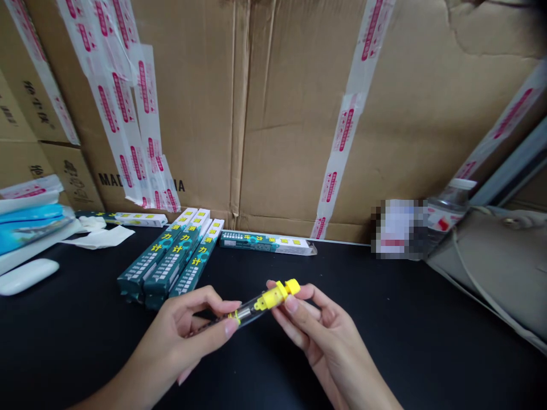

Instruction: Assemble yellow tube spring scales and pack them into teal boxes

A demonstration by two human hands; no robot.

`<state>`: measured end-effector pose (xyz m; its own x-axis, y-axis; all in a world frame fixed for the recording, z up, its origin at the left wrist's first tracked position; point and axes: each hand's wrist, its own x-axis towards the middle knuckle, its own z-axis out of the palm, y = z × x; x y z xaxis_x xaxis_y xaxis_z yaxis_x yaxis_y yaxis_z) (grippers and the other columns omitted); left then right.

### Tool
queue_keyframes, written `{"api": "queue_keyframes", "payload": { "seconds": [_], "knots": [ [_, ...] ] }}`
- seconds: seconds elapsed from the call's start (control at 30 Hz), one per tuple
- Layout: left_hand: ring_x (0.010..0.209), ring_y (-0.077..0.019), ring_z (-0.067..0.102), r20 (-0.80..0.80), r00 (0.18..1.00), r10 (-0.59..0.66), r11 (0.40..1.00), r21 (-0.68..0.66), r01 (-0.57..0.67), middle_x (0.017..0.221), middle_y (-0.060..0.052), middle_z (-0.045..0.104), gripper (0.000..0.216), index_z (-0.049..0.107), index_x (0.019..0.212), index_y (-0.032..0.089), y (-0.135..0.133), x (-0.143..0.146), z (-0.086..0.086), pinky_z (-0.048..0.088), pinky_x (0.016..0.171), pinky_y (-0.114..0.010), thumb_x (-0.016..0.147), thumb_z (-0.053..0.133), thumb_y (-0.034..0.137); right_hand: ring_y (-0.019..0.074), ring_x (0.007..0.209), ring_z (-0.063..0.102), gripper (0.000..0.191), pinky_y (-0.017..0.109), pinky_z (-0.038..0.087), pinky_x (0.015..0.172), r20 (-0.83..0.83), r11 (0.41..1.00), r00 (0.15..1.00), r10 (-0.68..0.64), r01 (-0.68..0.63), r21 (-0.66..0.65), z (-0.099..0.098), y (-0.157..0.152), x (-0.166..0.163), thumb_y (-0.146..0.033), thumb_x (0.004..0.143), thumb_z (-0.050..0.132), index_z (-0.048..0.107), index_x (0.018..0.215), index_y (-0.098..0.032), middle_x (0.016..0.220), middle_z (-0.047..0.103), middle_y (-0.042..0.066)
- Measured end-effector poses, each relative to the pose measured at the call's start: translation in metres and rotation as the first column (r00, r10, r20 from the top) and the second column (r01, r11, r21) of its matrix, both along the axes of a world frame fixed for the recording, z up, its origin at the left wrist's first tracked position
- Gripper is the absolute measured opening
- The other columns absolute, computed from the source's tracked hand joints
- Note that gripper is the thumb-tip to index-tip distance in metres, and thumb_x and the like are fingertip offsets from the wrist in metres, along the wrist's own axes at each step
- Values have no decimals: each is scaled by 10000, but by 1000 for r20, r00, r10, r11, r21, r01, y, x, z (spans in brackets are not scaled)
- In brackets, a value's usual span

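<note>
Both hands hold a spring scale (244,313), a slim clear tube with yellow fittings and a metal spring part inside. It slants up to the right above the black table. My left hand (183,330) is closed round the tube's lower part, with thumb and index finger near a yellow ring. At the upper end, the fingers and thumb of my right hand (316,322) pinch the yellow end piece (277,294). My left fingers and palm hide the lower end of the tube. Just behind my left hand lie several long green-and-white boxes (175,250) side by side.
Another long box (267,243) lies along the big cardboard carton (290,114). To the left are a blue tissue pack (32,222), crumpled paper (100,236) and a white mouse-like object (29,276). A plastic bottle (448,213) and a grey bag (499,267) stand at right.
</note>
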<state>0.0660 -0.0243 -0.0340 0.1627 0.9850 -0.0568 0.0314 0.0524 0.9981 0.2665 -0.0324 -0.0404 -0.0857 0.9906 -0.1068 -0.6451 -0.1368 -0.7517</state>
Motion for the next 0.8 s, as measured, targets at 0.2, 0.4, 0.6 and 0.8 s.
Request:
{"api": "queue_keyframes", "payload": {
  "seconds": [0.2,0.4,0.6,0.8],
  "knots": [
    [306,20,373,6,1000,-1,1000,2,1,978,-129,769,339,611,687,141,2,0,-2,167,299,-112,679,840,391,210,987,764,367,313,600,924,1,1000,1000,-17,17,-25,2,-1,0,-197,709,893,701,1021,-176,989,819,73],
    [319,6,349,-33,999,15,1000,7,-14,968,-118,773,334,619,699,154,-1,2,0,154,308,-138,694,826,416,219,1039,745,319,333,576,974,19,1000,1000,22,-22,-5,0,-1,2,-213,752,860,722,1035,-157,1053,806,92],
    [352,-12,332,-91,996,18,999,36,-15,903,-86,776,339,619,715,164,-3,2,-2,158,320,-167,716,809,445,204,1050,739,160,330,539,1023,-11,999,999,31,-31,10,-1,0,1,-201,771,847,699,795,-147,1044,805,105],
    [367,-22,345,-98,995,6,998,56,0,857,-72,771,337,652,736,167,-5,-1,0,167,327,-178,749,787,476,228,1065,736,483,363,554,1003,-24,1000,999,28,-28,5,-1,0,1,-190,748,864,680,1195,-188,1046,809,85]
  ]
}}
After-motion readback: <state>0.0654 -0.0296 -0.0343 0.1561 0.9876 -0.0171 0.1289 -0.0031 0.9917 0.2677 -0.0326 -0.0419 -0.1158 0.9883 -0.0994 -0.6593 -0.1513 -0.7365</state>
